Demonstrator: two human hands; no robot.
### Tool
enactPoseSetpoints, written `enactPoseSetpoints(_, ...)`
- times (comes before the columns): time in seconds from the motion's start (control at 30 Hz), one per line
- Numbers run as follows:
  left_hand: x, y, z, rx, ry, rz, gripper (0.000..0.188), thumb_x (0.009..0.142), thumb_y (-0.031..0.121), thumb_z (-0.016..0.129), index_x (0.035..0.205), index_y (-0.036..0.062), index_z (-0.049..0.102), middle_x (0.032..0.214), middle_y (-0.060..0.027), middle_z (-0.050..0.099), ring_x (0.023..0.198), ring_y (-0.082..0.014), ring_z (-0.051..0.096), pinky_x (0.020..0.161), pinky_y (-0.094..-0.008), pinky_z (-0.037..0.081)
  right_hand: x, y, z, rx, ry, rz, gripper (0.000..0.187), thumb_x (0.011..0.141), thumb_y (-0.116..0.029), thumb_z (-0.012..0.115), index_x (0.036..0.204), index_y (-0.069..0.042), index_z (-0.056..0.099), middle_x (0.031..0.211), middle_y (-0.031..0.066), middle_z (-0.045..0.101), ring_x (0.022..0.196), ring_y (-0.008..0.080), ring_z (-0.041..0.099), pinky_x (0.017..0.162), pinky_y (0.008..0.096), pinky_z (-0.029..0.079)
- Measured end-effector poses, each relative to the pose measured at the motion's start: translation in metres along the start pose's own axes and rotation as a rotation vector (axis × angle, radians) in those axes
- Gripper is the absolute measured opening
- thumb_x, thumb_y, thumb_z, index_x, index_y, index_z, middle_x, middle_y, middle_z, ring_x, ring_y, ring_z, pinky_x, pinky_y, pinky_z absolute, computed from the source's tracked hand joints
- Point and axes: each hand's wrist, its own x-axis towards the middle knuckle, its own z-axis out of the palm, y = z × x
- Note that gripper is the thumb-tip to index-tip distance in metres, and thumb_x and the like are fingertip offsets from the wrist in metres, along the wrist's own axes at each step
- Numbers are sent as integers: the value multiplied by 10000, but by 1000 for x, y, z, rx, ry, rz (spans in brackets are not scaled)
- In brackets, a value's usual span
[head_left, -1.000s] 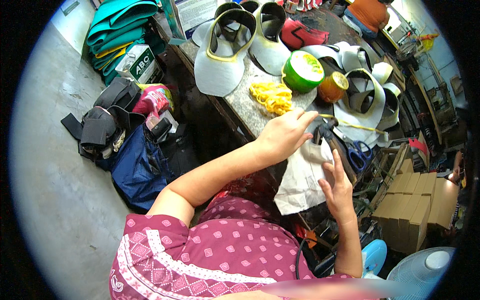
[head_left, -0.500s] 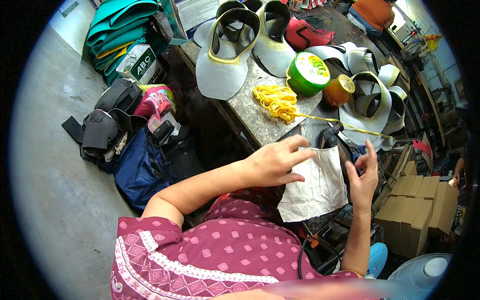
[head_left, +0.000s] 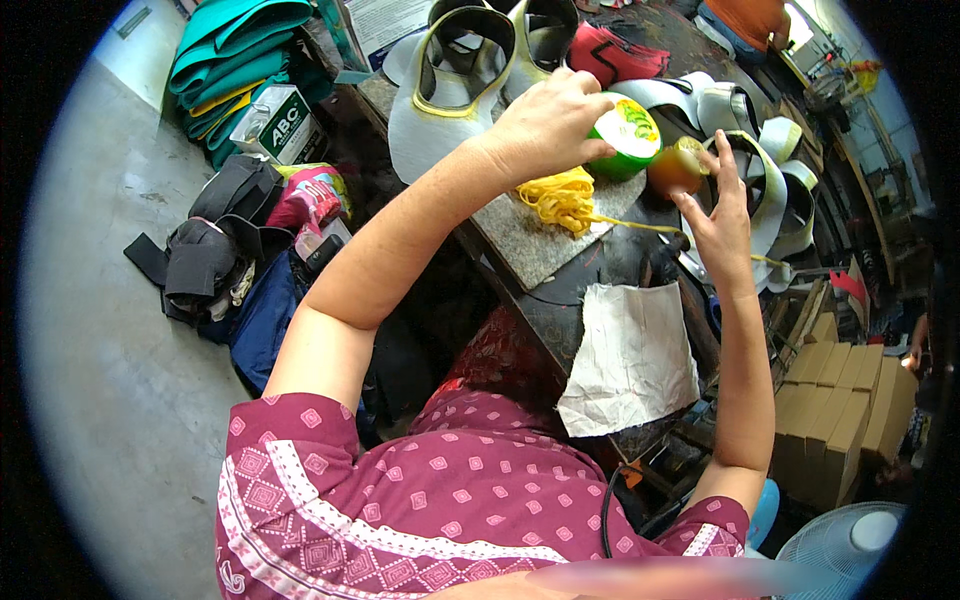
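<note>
Nearest, at six o'clock, sits the person's maroon patterned shirt, both bare forearms rising from it. Just beyond, near five o'clock of centre, a creased sheet of white paper hangs over the front edge of the dark counter. Farther up, a grey stone slab lies on the counter with a tangle of yellow cord on its far corner, one strand trailing toward three o'clock. Over it, the right hand is released, fingers spread, fingertips just beside a small brown round tin. At twelve o'clock the left hand has its grip clenched around a round green tub with a printed lid, held above the counter, touching the cord's far edge. Beyond lie pale foam cap visors.
</note>
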Motion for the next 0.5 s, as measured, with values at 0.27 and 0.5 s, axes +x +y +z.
enactPoseSetpoints(0.27, -51, -30, -11, 247, 420, -118, 219, 757, 187, 755, 939, 91, 678, 1133, -107, 585, 1141, -298, 511, 985, -421, 384, 68, -16, 38, 644, -204, 124, 763, 898, -83, 689, 1531, -62, 263, 1393, 235, 479, 1212, 270, 544, 991, 340, 466)
enactPoseSetpoints(0.5, -93, -75, -31, 308, 621, -511, 687, 738, 220, 790, 1326, 69, 468, 1302, -177, 462, 1243, -362, 422, 1058, -474, 325, 154, -46, 107, 776, -228, 370, 934, 901, -267, 706, 1573, -99, 80, 1473, 186, 409, 1261, 221, 478, 1029, 372, 374)
